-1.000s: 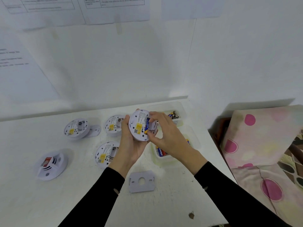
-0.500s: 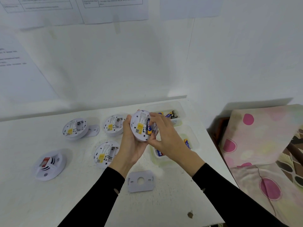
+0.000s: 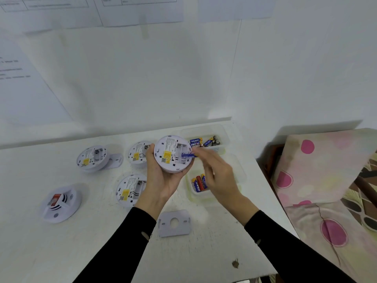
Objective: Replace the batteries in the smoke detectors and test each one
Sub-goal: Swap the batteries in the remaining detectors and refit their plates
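My left hand [image 3: 161, 178] grips a round white smoke detector [image 3: 173, 153] from below, its back with a yellow label facing me and the battery bay showing. A blue battery [image 3: 188, 155] sticks out of the bay's right side, pinched by my right hand [image 3: 218, 174], which is blurred by motion. Three more detectors lie back-up on the white table: one at the far left [image 3: 91, 158], one behind my left hand [image 3: 138, 153], one near my left wrist [image 3: 130, 189]. A fifth detector [image 3: 61, 203] lies face-up at the left.
Two clear plastic tubs hold batteries: a far one [image 3: 204, 142] and a near one [image 3: 199, 183] partly under my right hand. A flat white mounting plate [image 3: 174, 222] lies near my wrists. The table edge runs along the right, beside a pink spotted cloth [image 3: 326, 170].
My right hand has pulled back to the right from the detector's bay, drawing the blue battery out of it. The detector is tilted more toward me.
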Demonstrator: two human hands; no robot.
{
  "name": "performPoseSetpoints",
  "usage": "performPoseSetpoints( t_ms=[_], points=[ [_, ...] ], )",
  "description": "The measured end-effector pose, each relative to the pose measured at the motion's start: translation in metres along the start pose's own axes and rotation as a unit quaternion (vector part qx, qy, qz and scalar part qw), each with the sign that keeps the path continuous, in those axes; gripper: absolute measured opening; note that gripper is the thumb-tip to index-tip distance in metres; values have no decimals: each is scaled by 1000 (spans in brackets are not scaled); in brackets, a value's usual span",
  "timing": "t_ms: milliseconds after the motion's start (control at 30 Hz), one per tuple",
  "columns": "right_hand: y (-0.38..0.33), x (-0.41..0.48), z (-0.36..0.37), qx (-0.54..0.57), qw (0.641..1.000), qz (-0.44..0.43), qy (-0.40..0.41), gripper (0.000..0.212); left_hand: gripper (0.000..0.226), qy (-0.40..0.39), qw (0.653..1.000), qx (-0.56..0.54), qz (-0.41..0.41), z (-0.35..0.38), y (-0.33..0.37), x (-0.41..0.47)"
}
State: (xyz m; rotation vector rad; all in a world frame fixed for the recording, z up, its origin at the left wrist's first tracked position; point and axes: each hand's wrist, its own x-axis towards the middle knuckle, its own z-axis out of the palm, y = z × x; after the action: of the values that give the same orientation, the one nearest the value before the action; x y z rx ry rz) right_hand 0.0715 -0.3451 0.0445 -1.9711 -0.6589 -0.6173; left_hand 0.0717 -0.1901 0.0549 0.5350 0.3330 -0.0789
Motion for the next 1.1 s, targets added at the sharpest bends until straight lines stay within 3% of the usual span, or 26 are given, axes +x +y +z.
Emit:
performPoseSetpoints(
  t_ms=[100, 167, 267, 333, 400, 467, 533, 600, 733, 1000, 1100],
  points=[
    [7, 4, -12, -3, 987, 125, 96, 28, 56, 4, 1000, -27, 3, -4, 2, 1],
    [20, 4, -16, -60, 976, 210, 0, 27, 56, 8, 999, -34, 3, -8, 3, 2],
    [36, 1, -13, -165, 913, 300, -221, 34, 54, 5, 999, -38, 7, -10, 3, 0],
    [32, -4, -10, -192, 894, 307, -264, 38, 54, 3, 999, -37, 11, -10, 2, -2],
    [19, -12, -7, -224, 922, 229, -216, 39, 54, -1, 999, -40, 14, -11, 2, -5],
    [3, -26, 3, -178, 966, 81, -169, 33, 53, -5, 999, -38, 22, -15, 4, -9],
    [-10, -47, 14, -106, 967, -55, -226, 25, 55, -2, 999, -37, 26, -19, 8, -14],
    [-14, -69, 25, -79, 935, -111, -326, 26, 57, 0, 999, -40, 35, -26, 12, -20],
    [-4, -94, 39, -72, 913, -88, -392, 36, 60, -3, 999, -30, 44, -42, 22, -37],
    [-20, -101, 67, 25, 914, -66, -399, 29, 82, -7, 997, 0, 71, -81, 60, -64],
    [-44, -96, 93, 76, 909, -85, -401, 25, 79, 17, 996, 6, 93, -94, 88, -73]
  ],
)
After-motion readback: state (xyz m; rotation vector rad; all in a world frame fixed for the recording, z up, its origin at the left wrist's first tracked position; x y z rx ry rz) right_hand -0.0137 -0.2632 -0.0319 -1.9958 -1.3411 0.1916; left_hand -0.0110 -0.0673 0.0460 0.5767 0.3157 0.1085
